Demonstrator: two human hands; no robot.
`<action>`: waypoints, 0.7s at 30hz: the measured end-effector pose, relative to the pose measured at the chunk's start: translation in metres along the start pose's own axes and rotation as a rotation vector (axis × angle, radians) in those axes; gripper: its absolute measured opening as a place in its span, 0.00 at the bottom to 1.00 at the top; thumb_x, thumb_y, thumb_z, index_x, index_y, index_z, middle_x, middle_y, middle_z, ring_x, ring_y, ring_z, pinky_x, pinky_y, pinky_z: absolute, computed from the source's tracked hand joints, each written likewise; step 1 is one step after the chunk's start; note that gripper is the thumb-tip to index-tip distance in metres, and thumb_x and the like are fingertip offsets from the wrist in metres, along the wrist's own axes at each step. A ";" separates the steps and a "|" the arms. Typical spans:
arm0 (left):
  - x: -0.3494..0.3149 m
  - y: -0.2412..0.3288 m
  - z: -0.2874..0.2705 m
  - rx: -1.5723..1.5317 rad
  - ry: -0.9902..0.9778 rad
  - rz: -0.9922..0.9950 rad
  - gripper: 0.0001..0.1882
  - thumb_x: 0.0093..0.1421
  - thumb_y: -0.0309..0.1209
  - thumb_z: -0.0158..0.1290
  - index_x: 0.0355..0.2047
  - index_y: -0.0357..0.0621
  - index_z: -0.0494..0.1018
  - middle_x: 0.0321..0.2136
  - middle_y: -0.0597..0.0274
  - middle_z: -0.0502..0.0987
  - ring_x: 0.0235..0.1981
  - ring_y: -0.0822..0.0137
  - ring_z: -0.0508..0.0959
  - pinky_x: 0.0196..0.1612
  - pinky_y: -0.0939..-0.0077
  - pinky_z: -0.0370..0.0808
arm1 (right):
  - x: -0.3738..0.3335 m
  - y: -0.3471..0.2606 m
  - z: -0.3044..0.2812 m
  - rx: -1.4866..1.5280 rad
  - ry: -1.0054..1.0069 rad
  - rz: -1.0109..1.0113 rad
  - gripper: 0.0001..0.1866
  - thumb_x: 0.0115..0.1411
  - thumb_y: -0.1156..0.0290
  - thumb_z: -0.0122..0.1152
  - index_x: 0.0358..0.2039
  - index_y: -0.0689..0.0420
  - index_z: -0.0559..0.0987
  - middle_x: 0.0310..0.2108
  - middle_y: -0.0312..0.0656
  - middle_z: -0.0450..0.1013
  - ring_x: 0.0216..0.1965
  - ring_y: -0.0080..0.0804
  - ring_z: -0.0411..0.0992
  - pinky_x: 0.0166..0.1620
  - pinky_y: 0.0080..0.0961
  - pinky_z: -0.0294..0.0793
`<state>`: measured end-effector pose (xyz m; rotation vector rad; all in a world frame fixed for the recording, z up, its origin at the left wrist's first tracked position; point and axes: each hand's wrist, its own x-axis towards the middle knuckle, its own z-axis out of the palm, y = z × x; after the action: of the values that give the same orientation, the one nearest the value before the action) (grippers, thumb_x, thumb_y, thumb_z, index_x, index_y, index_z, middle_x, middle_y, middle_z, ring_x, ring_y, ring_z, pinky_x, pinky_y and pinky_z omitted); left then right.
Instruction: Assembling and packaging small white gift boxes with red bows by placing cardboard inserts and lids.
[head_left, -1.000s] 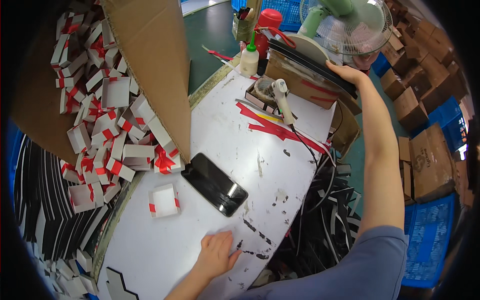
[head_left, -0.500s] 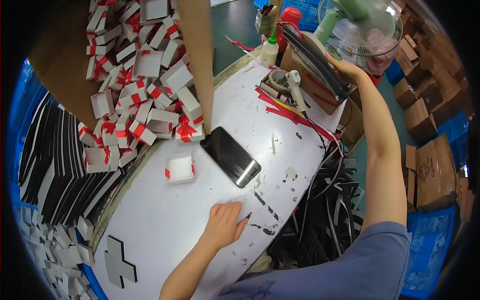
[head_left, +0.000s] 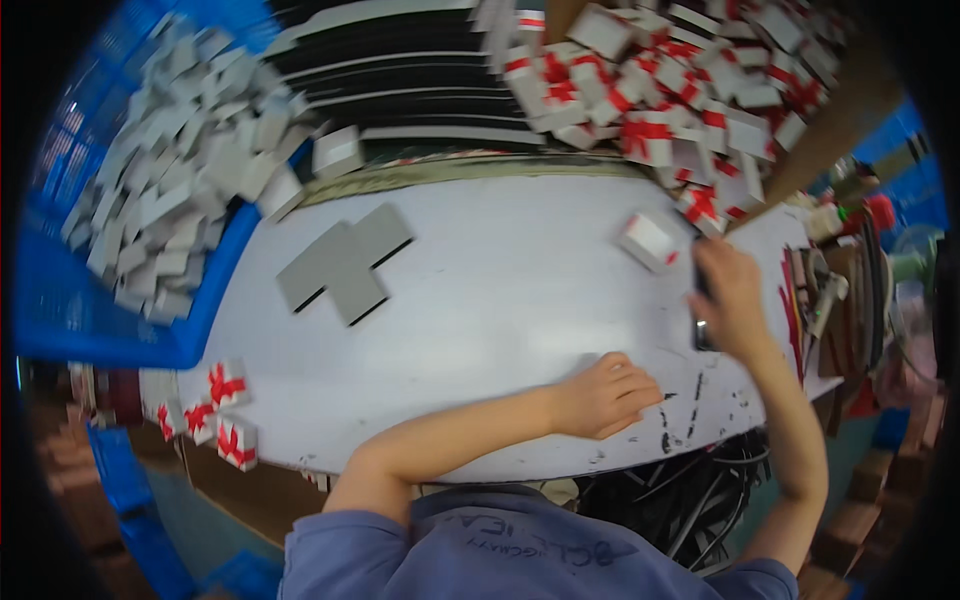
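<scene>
My left hand (head_left: 608,395) rests on the white tabletop near its front edge. Its fingers are curled in, and whatever may be inside them is hidden. My right hand (head_left: 735,300) is above a black smartphone (head_left: 704,335) and covers much of it. Its fingers are blurred, so I cannot tell whether they grip anything. Just left of that hand sits a small white box (head_left: 650,242) with red ribbon bits on its sides. Farther left, a flat grey cross-shaped piece (head_left: 343,262) with black edges lies on the table.
White boxes with red bows (head_left: 690,90) heap up at the back right. A blue crate (head_left: 225,275) at left holds many plain white boxes. Layered black and white sheets (head_left: 420,95) stand behind the table. Several bowed boxes (head_left: 237,442) sit at the front left corner.
My view has swung toward the left, bringing the blue crate and the front left boxes into sight. My right hand has come from the items at the table's right end to the smartphone.
</scene>
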<state>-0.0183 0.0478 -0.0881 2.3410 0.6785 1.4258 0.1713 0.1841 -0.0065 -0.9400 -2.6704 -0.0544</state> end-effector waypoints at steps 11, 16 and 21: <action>-0.154 -0.020 -0.389 1.494 0.045 -0.710 0.35 0.50 0.39 0.57 0.57 0.46 0.58 0.60 0.46 0.49 0.61 0.42 0.48 0.57 0.44 0.47 | 0.139 -0.184 0.092 0.356 -0.095 -0.441 0.38 0.40 0.66 0.68 0.54 0.55 0.65 0.57 0.52 0.57 0.56 0.49 0.58 0.55 0.40 0.57; -0.168 -0.037 -0.528 1.826 0.638 -0.792 0.43 0.49 0.62 0.48 0.61 0.57 0.53 0.63 0.45 0.40 0.61 0.33 0.38 0.56 0.34 0.38 | 0.180 -0.278 0.110 0.507 -0.174 -0.566 0.38 0.42 0.61 0.67 0.54 0.56 0.65 0.57 0.52 0.57 0.57 0.47 0.56 0.56 0.41 0.56; -0.179 0.007 -0.590 1.844 0.805 -1.462 0.42 0.48 0.70 0.38 0.58 0.61 0.60 0.63 0.48 0.40 0.62 0.35 0.36 0.56 0.33 0.34 | 0.187 -0.290 0.132 0.387 -0.226 -0.420 0.39 0.41 0.56 0.67 0.53 0.56 0.66 0.54 0.49 0.60 0.57 0.47 0.55 0.56 0.41 0.55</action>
<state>-0.6124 -0.0426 0.0504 0.3566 3.7222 0.6258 -0.1822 0.0879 -0.0566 -0.2743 -2.8836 0.4845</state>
